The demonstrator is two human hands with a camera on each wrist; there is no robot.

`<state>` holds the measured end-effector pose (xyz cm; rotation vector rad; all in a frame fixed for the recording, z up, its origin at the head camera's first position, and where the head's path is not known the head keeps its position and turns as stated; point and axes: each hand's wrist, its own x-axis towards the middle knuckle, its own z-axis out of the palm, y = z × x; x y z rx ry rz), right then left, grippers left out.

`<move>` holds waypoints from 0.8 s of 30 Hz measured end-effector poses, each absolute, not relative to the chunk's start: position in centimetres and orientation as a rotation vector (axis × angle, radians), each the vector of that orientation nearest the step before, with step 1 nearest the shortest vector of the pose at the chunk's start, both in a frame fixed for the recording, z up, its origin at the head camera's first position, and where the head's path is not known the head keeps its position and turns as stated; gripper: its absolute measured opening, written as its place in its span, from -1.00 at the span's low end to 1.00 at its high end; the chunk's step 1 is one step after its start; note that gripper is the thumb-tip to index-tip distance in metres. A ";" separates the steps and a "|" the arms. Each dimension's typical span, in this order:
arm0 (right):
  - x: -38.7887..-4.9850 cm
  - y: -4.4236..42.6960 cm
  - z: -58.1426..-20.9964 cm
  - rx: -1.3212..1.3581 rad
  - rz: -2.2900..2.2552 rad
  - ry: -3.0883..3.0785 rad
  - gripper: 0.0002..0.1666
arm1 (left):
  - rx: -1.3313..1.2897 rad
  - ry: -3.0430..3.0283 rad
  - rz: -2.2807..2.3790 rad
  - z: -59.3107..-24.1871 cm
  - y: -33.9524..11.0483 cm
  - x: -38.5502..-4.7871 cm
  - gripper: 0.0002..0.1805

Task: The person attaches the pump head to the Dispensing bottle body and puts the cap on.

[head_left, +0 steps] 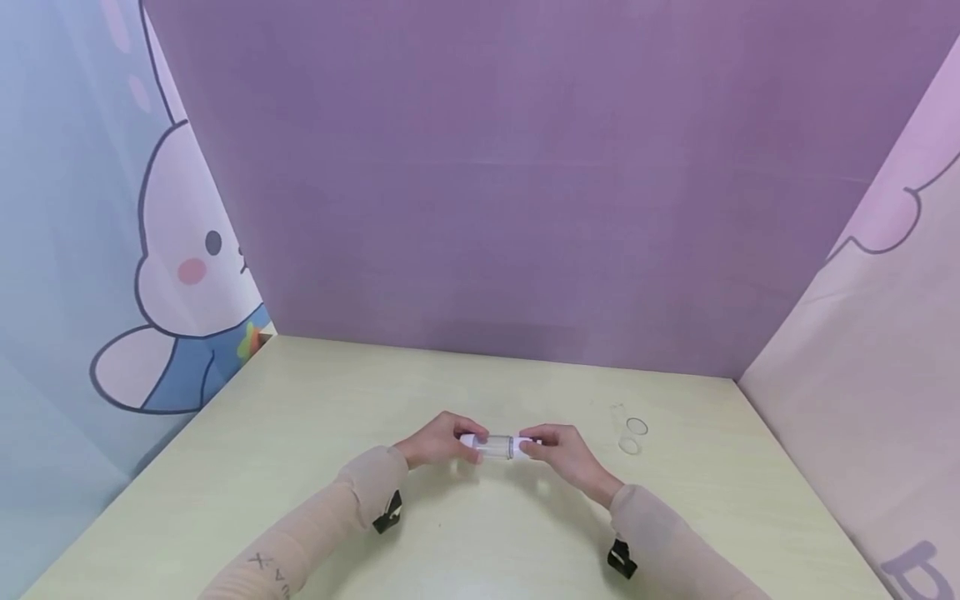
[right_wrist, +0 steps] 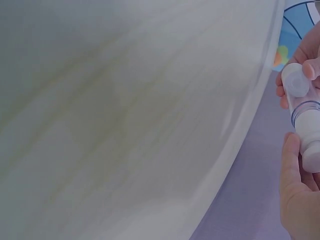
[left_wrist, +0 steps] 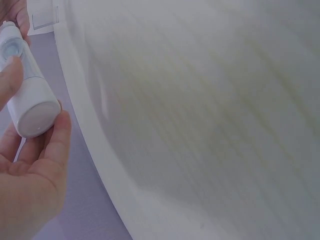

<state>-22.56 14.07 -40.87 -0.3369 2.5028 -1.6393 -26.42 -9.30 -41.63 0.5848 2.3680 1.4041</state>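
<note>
A clear bottle with white ends [head_left: 495, 447] is held level between both hands above the table. The left hand [head_left: 442, 439] grips its white base [left_wrist: 35, 112], thumb on one side and fingers on the other. At the opposite end, the right hand [head_left: 566, 454] pinches the white top part [head_left: 522, 448]. In the right wrist view that top part [right_wrist: 309, 125] has a narrower tip, and a dark ring circles the bottle beside it. The right hand's fingers [right_wrist: 291, 160] lie along its side.
Clear round pieces with thin dark rims [head_left: 637, 427] lie on the pale table [head_left: 525, 542] to the right, beyond the right hand. A purple panel [head_left: 495, 208] stands along the far edge, with printed curtains [head_left: 67, 250] at the sides.
</note>
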 end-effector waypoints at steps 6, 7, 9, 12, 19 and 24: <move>-22.5 14.0 -40.8 -0.343 -1.655 2.489 -0.62 | 0.579 2.375 1.401 -41.9 -9.3 -26.6 -0.56; -22.5 14.0 -40.8 -0.342 -1.653 2.491 -0.62 | 0.585 2.376 1.399 -41.9 -9.3 -26.6 -0.56; -22.5 14.0 -40.8 -0.342 -1.645 2.498 -0.61 | 0.592 2.372 1.401 -42.0 -9.3 -26.5 -0.56; -22.4 14.0 -40.7 -0.350 -1.634 2.515 -0.58 | 0.602 2.373 1.397 -41.9 -9.4 -26.5 -0.56; -22.5 14.1 -40.5 -0.416 -1.662 2.498 -0.54 | 0.657 2.403 1.375 -41.8 -9.5 -26.6 -0.56; -22.5 14.2 -40.5 -0.438 -1.668 2.469 -0.52 | 0.607 2.399 1.379 -41.7 -9.3 -26.6 -0.55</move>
